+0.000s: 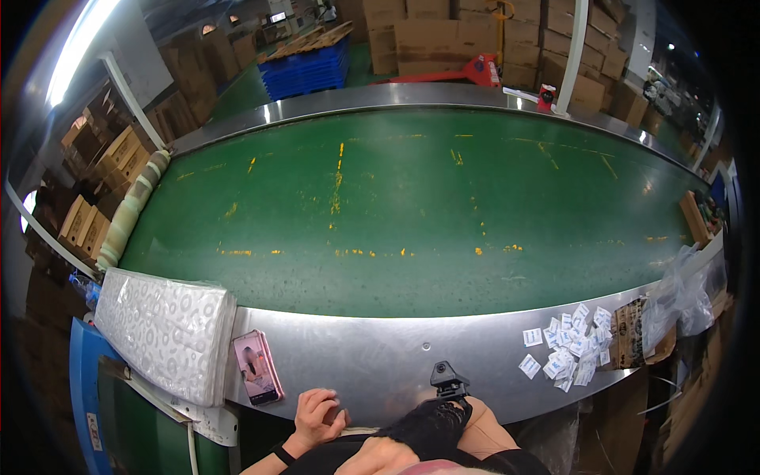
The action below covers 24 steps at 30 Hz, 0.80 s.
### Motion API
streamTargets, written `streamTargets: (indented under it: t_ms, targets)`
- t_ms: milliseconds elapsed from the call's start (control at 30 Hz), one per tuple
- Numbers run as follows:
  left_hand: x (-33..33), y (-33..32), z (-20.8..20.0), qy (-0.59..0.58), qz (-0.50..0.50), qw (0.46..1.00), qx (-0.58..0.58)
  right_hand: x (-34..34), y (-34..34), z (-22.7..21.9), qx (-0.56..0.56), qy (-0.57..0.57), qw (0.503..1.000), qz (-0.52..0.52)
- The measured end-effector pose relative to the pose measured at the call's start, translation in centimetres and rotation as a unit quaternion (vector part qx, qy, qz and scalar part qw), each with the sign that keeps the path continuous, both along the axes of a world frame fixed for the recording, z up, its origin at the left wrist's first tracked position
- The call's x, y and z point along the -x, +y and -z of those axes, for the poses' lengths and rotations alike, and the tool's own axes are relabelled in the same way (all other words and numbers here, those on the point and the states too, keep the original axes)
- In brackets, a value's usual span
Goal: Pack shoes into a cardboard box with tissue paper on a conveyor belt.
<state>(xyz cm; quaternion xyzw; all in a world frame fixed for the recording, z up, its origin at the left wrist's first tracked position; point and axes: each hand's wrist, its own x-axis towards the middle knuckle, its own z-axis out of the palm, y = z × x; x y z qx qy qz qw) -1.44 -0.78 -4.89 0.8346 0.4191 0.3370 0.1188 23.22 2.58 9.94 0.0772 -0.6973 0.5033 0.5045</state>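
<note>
My left hand (318,417), with a black band at the wrist, is held just in front of the steel ledge (356,348). Its fingers are loosely curled, with gaps between them, and nothing shows in them. The nearest object is a pink-edged phone (257,368) lying on the ledge, its screen lit with a picture. My right arm (484,427) is bent close to my body, and its hand is hidden. A black bracket-like mount (450,380) stands out in front of my black top. Farther right, small white printed sachets (568,344) lie in a loose heap.
A green conveyor belt (396,206) with worn yellow marks runs beyond the ledge. Patterned plastic packaging (166,332) is stacked at left. An open carton (629,332) and clear plastic bag (685,297) are at right. Blue pallets (305,70) and a red pallet jack (479,71) stand behind.
</note>
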Motion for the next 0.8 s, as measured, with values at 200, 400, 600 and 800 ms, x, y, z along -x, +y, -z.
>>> streamTargets:
  t_ms: [200, 400, 600, 800]
  targets:
    - [0.2, 0.0, 0.1, -0.005, -0.002, 1.0, 0.002, 0.8, 0.0, 0.6, -0.011, 0.007, 1.0, -0.003]
    - [0.2, -0.2, 0.2, -0.003, 0.0, 1.0, 0.003, 1.5, -0.2, 1.0, -0.026, 0.012, 1.0, 0.001]
    - [0.2, -0.2, 0.1, -0.001, 0.002, 1.0, 0.0, 1.9, -0.7, 1.0, -0.041, 0.016, 0.999, 0.006]
    - [0.4, -0.2, 0.2, 0.004, -0.003, 1.0, -0.001, 2.1, -0.9, 1.3, -0.058, 0.023, 0.998, 0.006]
